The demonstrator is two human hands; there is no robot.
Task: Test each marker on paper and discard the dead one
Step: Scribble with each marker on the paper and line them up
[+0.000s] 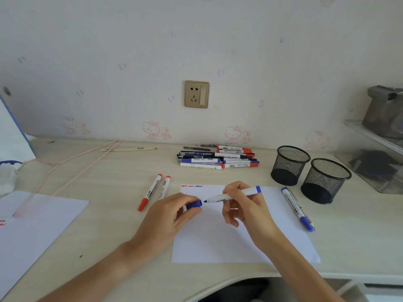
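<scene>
My right hand (244, 205) grips an uncapped blue marker (234, 195) above the white paper (239, 243), with the tip pointing left. Its blue cap (194, 204) is pinched in my left hand (168, 216), a short gap from the tip. Two red squiggles and one blue squiggle (192, 186) run along the paper's top left edge. Two red markers (154, 191) lie capped left of the paper. A capped blue marker (297, 209) lies along its right edge. A pile of several markers and pens (218, 159) sits near the wall.
Two black mesh pen cups (290, 165) (325, 180) stand at the right. Another white sheet (32, 223) with red marks lies at the left, with a pink cord (72, 168) across the desk. A clear tray (370, 162) is at the far right.
</scene>
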